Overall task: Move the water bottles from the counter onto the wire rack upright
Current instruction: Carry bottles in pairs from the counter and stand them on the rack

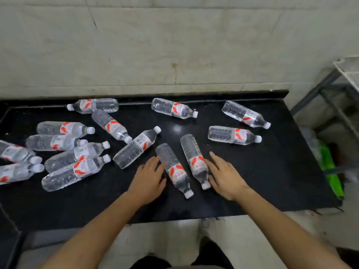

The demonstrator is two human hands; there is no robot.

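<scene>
There, water bottles (64, 129) lay scattered on their sides across the black table (272, 171), thickest toward its left edge. Near the front edge, the left hand (148, 178) and right hand (225, 175), both open and flat, flanked two bottles (174, 169). The wire rack (347, 72) stood beyond the right edge.

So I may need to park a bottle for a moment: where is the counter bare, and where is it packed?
Bare: the counter right of the right hand, up to its right edge, and the near strip left of the left hand. Packed: the left cluster of bottles, some touching. The two bottles between the hands fill the middle.
</scene>
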